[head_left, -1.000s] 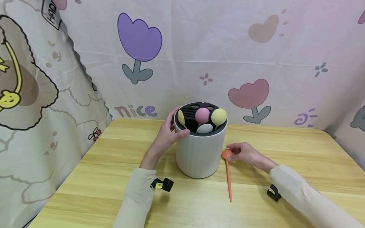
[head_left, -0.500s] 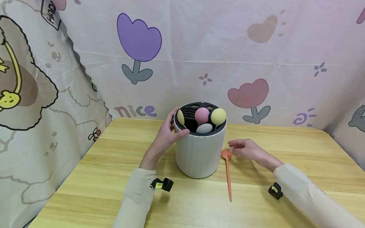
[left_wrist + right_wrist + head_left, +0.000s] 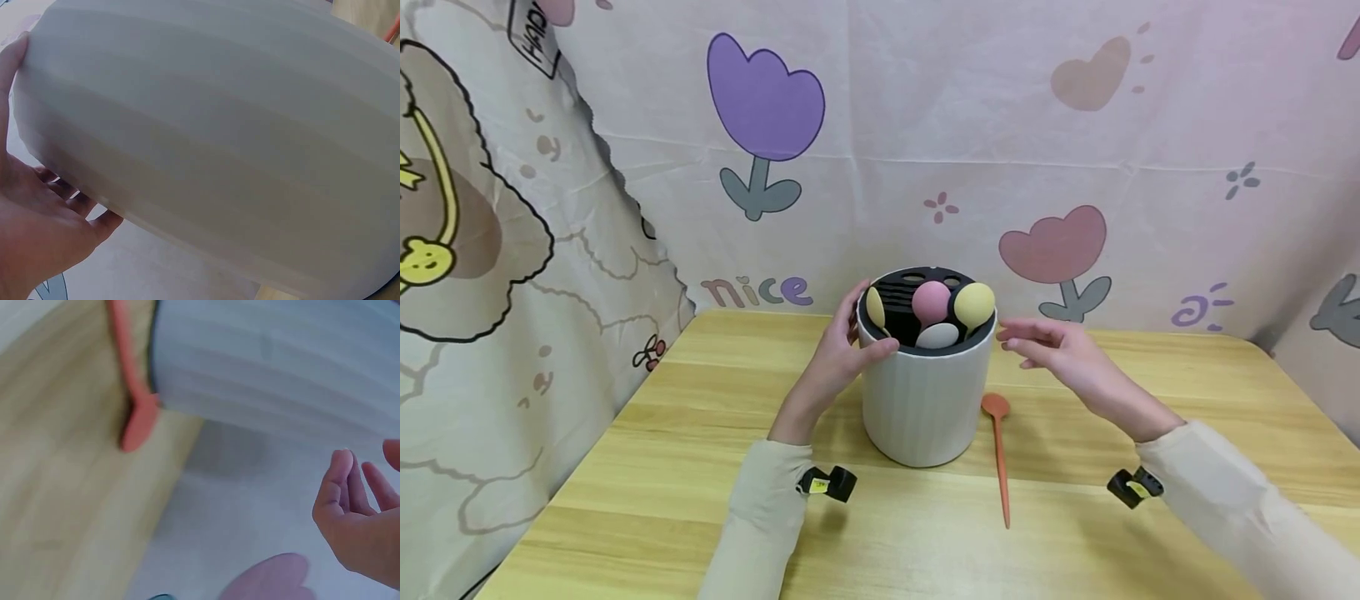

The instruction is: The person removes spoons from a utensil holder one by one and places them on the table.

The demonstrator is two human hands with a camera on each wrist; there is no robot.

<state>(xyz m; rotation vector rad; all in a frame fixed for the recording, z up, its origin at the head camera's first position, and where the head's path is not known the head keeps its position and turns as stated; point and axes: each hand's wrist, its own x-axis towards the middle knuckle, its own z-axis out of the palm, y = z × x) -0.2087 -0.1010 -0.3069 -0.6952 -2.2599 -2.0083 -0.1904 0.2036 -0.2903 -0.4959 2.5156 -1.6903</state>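
Note:
A white ribbed utensil holder (image 3: 925, 408) with a black slotted insert stands upright on the table. My left hand (image 3: 835, 358) grips its left side, thumb over the rim; the left wrist view shows the fingers (image 3: 81, 203) curved against the wall. In the insert stand a pink spoon (image 3: 931, 302), a yellow spoon (image 3: 974, 306), a white spoon (image 3: 937, 336) and, at the left, a yellow piece (image 3: 876, 307) seen edge-on. Their handles are mostly hidden. My right hand (image 3: 1078, 362), fingers loosely bent, holds nothing beside the right rim. Below it lies an orange spoon (image 3: 997, 406).
The wooden table (image 3: 700, 467) reaches back to a patterned cloth backdrop (image 3: 880, 108). Another cloth hangs along the left side. A small black camera (image 3: 829, 483) sits on the left wrist, and another camera (image 3: 1135, 487) on the right.
My right hand has left the orange spoon's bowl and risen, back toward the holder's right rim. The orange spoon stays on the table. The left hand and holder have not visibly moved.

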